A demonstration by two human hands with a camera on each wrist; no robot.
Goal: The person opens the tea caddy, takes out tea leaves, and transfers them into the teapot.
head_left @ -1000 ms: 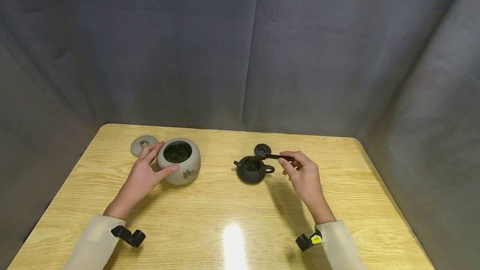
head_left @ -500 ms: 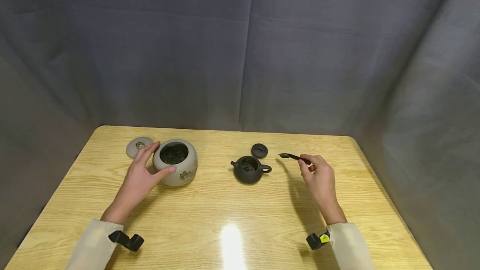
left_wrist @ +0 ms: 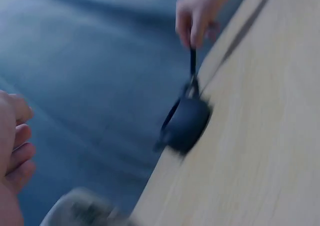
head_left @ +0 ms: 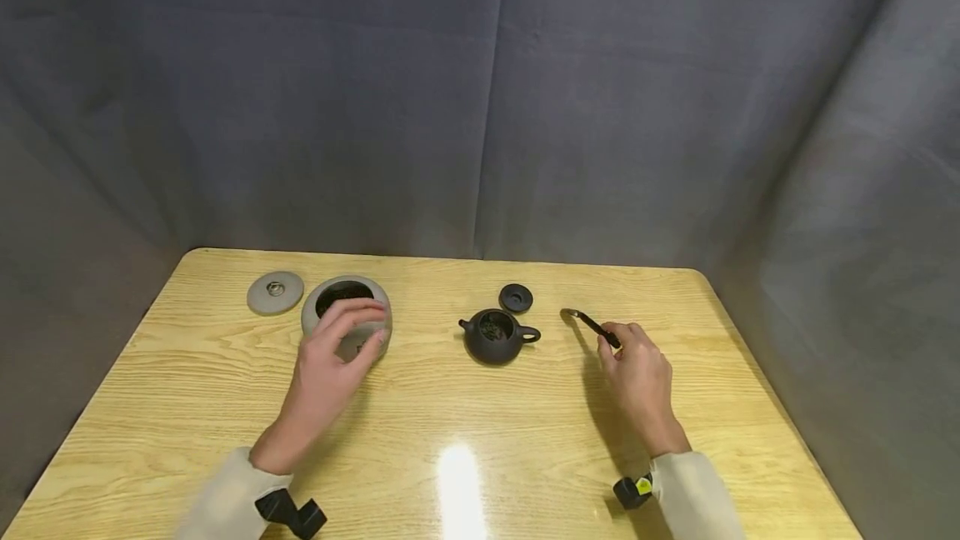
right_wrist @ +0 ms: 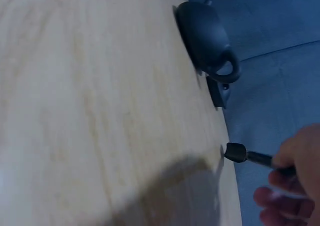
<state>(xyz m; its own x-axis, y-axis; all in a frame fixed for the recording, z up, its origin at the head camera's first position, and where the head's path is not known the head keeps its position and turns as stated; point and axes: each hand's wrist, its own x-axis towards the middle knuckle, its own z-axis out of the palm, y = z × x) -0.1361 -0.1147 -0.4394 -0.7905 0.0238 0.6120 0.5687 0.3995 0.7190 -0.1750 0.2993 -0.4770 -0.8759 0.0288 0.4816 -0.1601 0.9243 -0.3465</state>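
My left hand (head_left: 326, 377) is in front of the round grey tea jar (head_left: 309, 317), its fingers loosely bent with nothing between them. It hides part of the jar's mouth, where dark tea leaves show; the left wrist view has a gap between these fingers and the blurred jar (left_wrist: 82, 208). On the right, my right hand (head_left: 641, 373) pinches the handle of a small dark tea scoop (head_left: 592, 325) between thumb and fingers. The scoop's head (right_wrist: 236, 152) points away to the left. Between the hands stands a black teapot (head_left: 491, 350), uncovered, with tea leaves inside.
The black teapot lid (head_left: 516, 298) lies just behind the teapot. Behind and left of the jar is the grey jar lid (head_left: 275, 292) with its ring-like knob. A grey curtain (head_left: 337, 107) hangs beyond the wooden table's (head_left: 420, 440) back edge and at both sides.
My right hand has drawn the scoop from over the teapot to the right and slightly nearer. My left hand has let go of the jar and moved right, in front of it.
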